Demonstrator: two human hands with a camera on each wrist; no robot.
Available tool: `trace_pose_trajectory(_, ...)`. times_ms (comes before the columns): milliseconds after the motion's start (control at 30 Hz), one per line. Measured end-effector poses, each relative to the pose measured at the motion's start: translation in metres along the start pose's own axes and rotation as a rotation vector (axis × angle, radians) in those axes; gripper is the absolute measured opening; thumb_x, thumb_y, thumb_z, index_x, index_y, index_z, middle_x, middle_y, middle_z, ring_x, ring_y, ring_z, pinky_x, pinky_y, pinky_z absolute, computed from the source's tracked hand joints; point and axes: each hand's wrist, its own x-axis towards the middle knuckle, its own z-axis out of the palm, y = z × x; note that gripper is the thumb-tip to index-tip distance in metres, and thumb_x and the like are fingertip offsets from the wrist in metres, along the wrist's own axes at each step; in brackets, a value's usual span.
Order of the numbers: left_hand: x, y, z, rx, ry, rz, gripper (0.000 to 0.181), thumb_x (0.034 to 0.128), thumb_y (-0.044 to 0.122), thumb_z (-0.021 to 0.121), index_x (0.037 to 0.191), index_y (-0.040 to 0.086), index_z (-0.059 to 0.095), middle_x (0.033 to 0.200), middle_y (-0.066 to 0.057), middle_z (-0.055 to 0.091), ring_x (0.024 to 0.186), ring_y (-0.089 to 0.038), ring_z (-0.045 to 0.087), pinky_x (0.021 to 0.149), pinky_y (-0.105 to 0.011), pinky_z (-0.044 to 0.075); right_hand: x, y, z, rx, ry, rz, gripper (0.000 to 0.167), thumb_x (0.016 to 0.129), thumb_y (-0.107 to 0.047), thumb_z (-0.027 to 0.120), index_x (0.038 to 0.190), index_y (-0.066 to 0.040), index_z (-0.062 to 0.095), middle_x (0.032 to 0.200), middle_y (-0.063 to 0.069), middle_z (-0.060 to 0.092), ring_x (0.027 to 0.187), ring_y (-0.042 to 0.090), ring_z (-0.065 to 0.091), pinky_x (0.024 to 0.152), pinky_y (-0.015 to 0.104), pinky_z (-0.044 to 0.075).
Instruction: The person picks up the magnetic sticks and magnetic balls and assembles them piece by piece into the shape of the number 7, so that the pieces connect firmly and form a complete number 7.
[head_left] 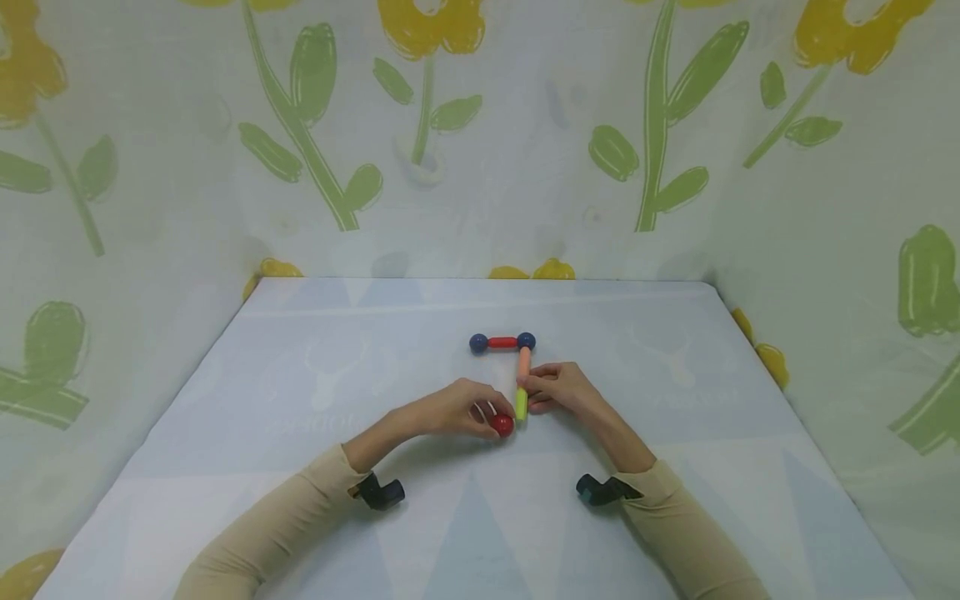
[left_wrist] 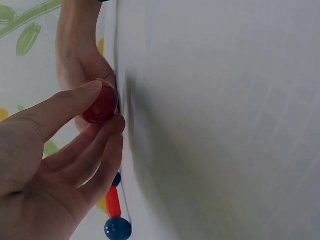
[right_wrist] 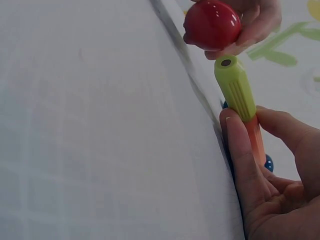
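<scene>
My left hand (head_left: 459, 410) pinches a glossy red ball (head_left: 502, 426) between thumb and fingers, low over the table. Just right of it, my right hand (head_left: 564, 390) pinches a short rod, where a yellow-green rod (right_wrist: 234, 85) meets an orange one (head_left: 524, 362). The yellow-green rod's bare end, with a dark round spot, faces the red ball; a small gap parts them in the right wrist view. Beyond the orange rod sits a dark blue ball (head_left: 527, 341), joined by a red rod (head_left: 502, 342) to a second blue ball (head_left: 478, 343) on the left.
The pieces lie mid-table on a pale patterned cloth (head_left: 360, 333). Flower-printed curtains (head_left: 525, 167) stand behind and on both sides of the table. A dark wrist camera (head_left: 381, 492) sits at the left cuff, and another (head_left: 597, 490) at the right.
</scene>
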Motion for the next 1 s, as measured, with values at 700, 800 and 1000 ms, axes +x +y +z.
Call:
trace_pose_trajectory(700, 0.007, 0.01, 0.012, 0.006, -0.001, -0.008, 0.036, 0.0868, 0.013, 0.075, 0.122, 0.011, 0.068, 0.116, -0.002, 0.07, 0.097, -0.012, 0.068, 0.085, -0.019, 0.055, 0.0, 0.0, 0.001, -0.038, 0.01, -0.007, 0.06, 0.084, -0.034, 0.078, 0.13, -0.001, 0.058, 0.097, 0.011, 0.076, 0.076, 0.016, 0.072, 0.068, 0.026, 0.059)
trace_pose_trajectory(800, 0.007, 0.011, 0.013, 0.008, 0.003, -0.01, 0.036, 0.0869, 0.014, 0.075, 0.122, 0.011, 0.068, 0.116, -0.002, 0.07, 0.097, -0.011, 0.068, 0.085, -0.019, 0.055, 0.0, 0.001, 0.001, -0.036, 0.011, -0.013, 0.06, 0.084, -0.033, 0.077, 0.129, 0.0, 0.058, 0.096, 0.012, 0.075, 0.075, 0.016, 0.072, 0.067, 0.026, 0.059)
trace_pose_trajectory(1000, 0.008, 0.011, 0.014, 0.005, 0.01, -0.019, 0.036, 0.0872, 0.014, 0.074, 0.122, 0.011, 0.068, 0.116, -0.002, 0.071, 0.096, -0.011, 0.069, 0.084, -0.016, 0.054, 0.0, 0.001, 0.0, -0.031, 0.008, -0.02, 0.06, 0.084, -0.033, 0.077, 0.129, 0.001, 0.058, 0.096, 0.012, 0.076, 0.075, 0.016, 0.072, 0.067, 0.026, 0.059)
